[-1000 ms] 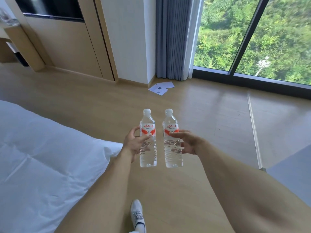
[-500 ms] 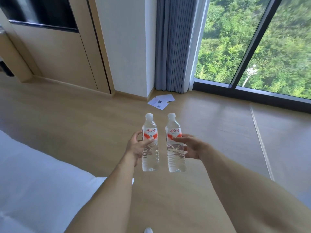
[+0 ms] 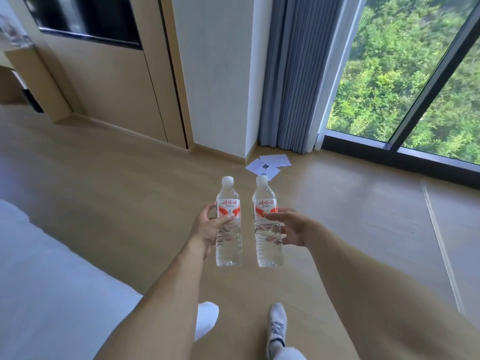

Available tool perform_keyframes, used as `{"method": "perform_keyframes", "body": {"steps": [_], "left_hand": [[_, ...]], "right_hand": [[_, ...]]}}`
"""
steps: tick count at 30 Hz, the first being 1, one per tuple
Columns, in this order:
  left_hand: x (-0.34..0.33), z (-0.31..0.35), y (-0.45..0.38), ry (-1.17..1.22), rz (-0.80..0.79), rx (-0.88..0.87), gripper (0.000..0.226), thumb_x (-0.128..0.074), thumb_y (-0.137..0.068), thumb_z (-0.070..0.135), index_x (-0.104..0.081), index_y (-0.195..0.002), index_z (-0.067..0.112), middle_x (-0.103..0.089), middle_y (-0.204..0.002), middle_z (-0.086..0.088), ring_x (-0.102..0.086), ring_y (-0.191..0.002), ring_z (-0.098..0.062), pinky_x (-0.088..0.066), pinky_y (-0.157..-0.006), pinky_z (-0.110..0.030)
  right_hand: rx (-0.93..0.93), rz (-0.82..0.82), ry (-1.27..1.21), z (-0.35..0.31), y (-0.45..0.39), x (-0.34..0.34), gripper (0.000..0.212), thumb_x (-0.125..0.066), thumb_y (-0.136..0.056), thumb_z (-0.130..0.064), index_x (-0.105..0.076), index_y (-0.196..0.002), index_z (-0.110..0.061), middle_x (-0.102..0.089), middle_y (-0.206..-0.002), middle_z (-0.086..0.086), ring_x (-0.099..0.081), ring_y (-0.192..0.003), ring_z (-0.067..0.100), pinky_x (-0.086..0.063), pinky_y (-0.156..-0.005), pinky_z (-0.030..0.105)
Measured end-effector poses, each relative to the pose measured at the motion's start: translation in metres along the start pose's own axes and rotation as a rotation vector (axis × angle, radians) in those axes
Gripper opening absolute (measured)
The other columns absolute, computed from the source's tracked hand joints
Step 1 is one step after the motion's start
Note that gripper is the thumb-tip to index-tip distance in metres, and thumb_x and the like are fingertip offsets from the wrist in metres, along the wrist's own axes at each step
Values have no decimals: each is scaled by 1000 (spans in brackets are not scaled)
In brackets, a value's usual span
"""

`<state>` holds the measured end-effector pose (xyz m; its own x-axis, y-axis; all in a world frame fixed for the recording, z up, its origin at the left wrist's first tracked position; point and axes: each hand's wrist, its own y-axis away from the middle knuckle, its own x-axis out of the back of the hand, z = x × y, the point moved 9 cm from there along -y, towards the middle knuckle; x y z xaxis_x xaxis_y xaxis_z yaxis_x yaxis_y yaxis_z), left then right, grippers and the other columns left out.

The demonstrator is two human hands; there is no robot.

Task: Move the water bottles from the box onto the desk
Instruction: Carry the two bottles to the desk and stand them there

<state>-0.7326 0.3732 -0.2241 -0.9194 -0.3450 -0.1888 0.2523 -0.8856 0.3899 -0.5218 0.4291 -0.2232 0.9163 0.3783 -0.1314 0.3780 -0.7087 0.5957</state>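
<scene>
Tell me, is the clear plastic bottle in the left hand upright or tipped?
Upright. The clear plastic bottle points its white cap up, base down, gripped at the label by the left hand.

Bright daylight from window (image 3: 415, 81) at right; soft shadows; wide-angle bending at edges; top-left corner blurred.

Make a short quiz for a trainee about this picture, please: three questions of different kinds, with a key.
1. True or false: both bottles are upright and capped.
2. The papers lie: A) on the bed, B) on the floor near the curtain, C) on a desk.
3. Fill in: each hand holds ___ bottle.

Key:
1. True. The left bottle and right bottle stand upright, white caps on.
2. B. The curtain hangs just behind; the bed holds none.
3. One: left hand, right hand.
</scene>
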Motion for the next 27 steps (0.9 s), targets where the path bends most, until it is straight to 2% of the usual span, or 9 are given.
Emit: {"method": "perform_keyframes", "body": {"steps": [3,8,13,19,23,27], "left_hand": [[3,10,-33,8,32,7,52,-81,-80,9,-57,-124,25,-78,-85,-3,-75,-66,-19,-55,-48,-28],[3,36,-100,34,102,-14,58,-80,-81,8,-53,-131,21,-76,-96,-10,-74,-69,-21,-55,-49,-28],[4,61,-169,68,188,-4,62,-82,-79,10,-53,-133,23,-78,-95,-10,-76,-75,-26,-58,-56,-33],[5,83,-233,106,261,1,66,-87,-75,15,-53,-129,30,-79,-91,-4,-77,-77,-22,-57,-53,-28],[21,93,-258,114,316,0,60,-87,-74,15,-54,-123,30,-79,-90,-3,-76,-75,-22,-56,-52,-27],[45,100,-276,119,357,2,51,-88,-74,17,-57,-113,28,-79,-86,0,-76,-69,-17,-52,-46,-23]], "right_hand": [[-13,-20,11,-20,-40,0,39,-79,-81,-17,-68,-118,-8,-73,-106,11,-70,-94,28,-58,-73,43],[-31,-83,49,-66,-115,1,26,-76,-84,-16,-71,-109,-13,-75,-98,8,-70,-87,26,-58,-65,38],[-70,-148,72,-118,-182,5,30,-77,-83,-16,-70,-113,-12,-76,-98,10,-71,-88,27,-58,-65,39],[-90,-189,115,-174,-247,6,29,-78,-83,-15,-69,-110,-13,-77,-94,9,-71,-94,29,-59,-78,46],[-107,-223,149,-194,-274,-10,33,-78,-83,-14,-67,-115,-11,-74,-104,13,-69,-102,32,-53,-94,55],[-116,-256,179,-208,-299,-35,33,-75,-86,-13,-67,-117,-10,-71,-111,15,-66,-108,34,-49,-99,57]]}}
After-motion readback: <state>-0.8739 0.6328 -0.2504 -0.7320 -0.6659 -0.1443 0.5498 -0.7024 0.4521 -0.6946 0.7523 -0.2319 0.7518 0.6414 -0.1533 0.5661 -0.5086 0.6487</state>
